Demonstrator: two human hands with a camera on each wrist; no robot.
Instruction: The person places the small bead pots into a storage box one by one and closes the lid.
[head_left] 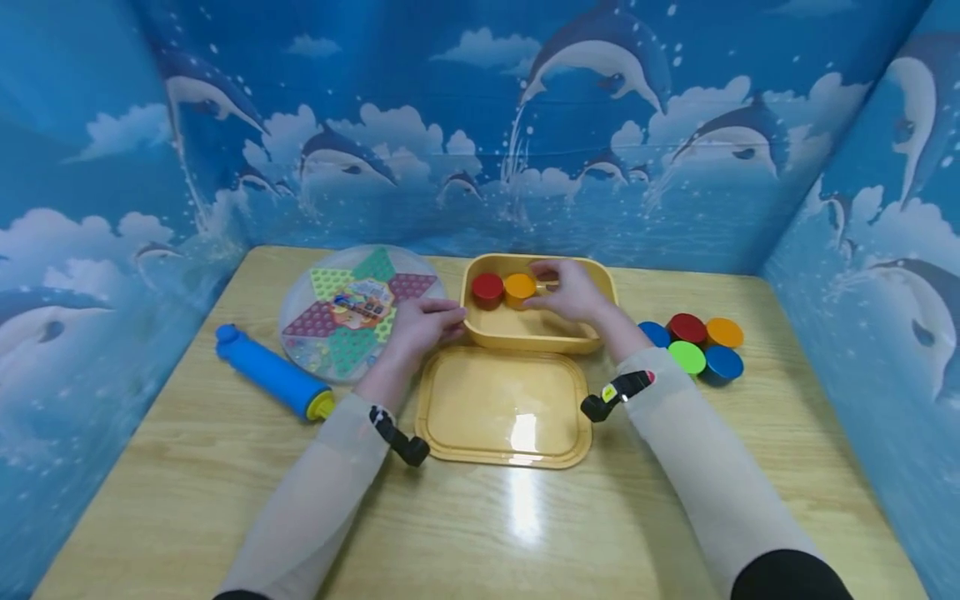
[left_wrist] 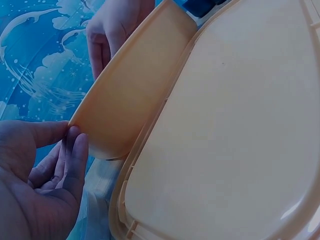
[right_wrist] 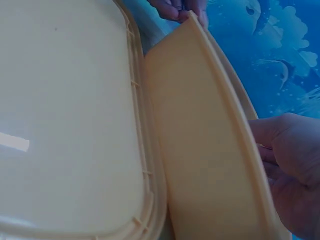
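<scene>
A yellow plastic box point(head_left: 525, 340) stands open at the back middle of the table. Its left rim is pinched between the thumb and fingers of my left hand point(head_left: 420, 325), as the left wrist view also shows. My right hand point(head_left: 573, 292) reaches inside the box, thumb and fingers at the right side of an orange round tub point(head_left: 519, 289), which they appear to grip. Beside that tub, on its left, sits a red round tub point(head_left: 487, 289). In the right wrist view the box wall point(right_wrist: 200, 125) hides the right fingertips. The flat yellow lid point(head_left: 502, 408) lies in front of the box.
Right of the box, several round tubs stand together, among them a green tub point(head_left: 687, 358) and a red tub point(head_left: 686, 329). At left lie a round star-patterned board game point(head_left: 360, 312) and a blue tube point(head_left: 273, 375) with a yellow end. A dolphin-printed curtain point(head_left: 480, 125) surrounds the table.
</scene>
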